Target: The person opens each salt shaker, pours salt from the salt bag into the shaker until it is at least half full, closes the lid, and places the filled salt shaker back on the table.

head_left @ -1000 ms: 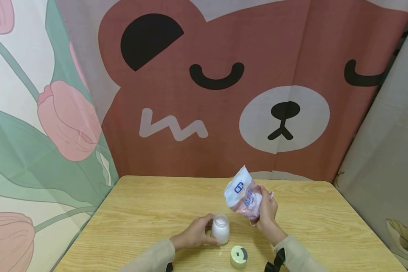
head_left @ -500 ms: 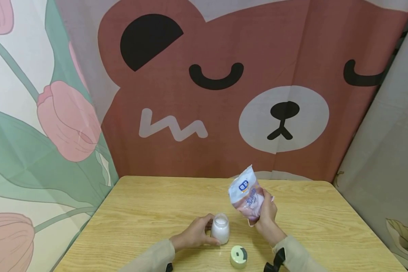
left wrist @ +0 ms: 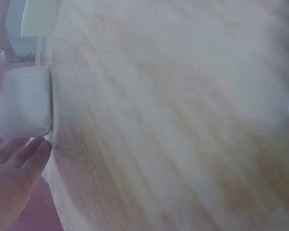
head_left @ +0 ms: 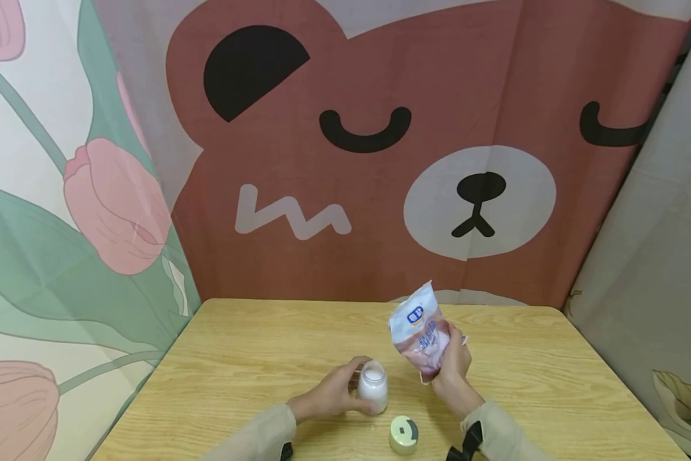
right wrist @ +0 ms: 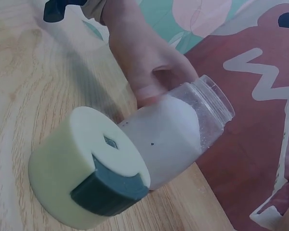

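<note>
A clear spice jar point(head_left: 373, 388) filled with white grains almost to its shoulder stands uncapped on the table. Curved around its left side is my left hand point(head_left: 336, 392), thumb in front and fingers behind. In the right wrist view the jar point(right wrist: 166, 134) shows its threaded open neck, with the left hand's thumb at its wall. My right hand point(head_left: 455, 362) grips the lower part of a pink and white salt bag point(head_left: 419, 326), which is raised and tilted right of the jar. Near me sits the pale green lid point(head_left: 403, 435) with a dark green flap.
A light wood table point(head_left: 253, 339) carries everything. Behind it hangs a brown bear curtain point(head_left: 368, 192), with a tulip-print curtain point(head_left: 114, 205) on the left and a pale curtain point(head_left: 656, 256) on the right.
The salt bag in my right hand has shifted slightly right and turned a little more upright. My left thumb and fingers have moved slightly farther around the jar. The lid stays put.
</note>
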The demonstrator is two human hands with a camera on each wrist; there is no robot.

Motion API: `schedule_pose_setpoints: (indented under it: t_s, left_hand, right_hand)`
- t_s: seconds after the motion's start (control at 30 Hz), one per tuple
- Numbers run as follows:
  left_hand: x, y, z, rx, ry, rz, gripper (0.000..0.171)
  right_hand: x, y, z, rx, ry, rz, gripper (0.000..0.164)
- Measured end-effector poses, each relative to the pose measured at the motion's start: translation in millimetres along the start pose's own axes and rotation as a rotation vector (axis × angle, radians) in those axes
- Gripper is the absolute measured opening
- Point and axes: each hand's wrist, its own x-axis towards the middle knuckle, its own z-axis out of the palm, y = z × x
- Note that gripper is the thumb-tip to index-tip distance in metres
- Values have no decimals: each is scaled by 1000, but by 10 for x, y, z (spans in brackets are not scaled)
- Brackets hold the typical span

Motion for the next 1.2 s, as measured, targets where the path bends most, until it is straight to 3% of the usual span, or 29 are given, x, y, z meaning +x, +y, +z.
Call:
schedule_pose_setpoints:
  t_s: [0.3, 0.9, 1.2]
  left_hand:
    - [96, 145, -46, 115, 90, 16, 65]
    - [198, 290, -62, 125, 200, 75, 53]
    - [314, 380, -65, -84, 261, 133, 48]
  right_hand:
    - [-3, 14, 5, 19, 19, -32, 25]
    - [-17, 47, 2, -13, 1, -47, 30]
    - [-51, 33, 4, -15, -34, -42, 31]
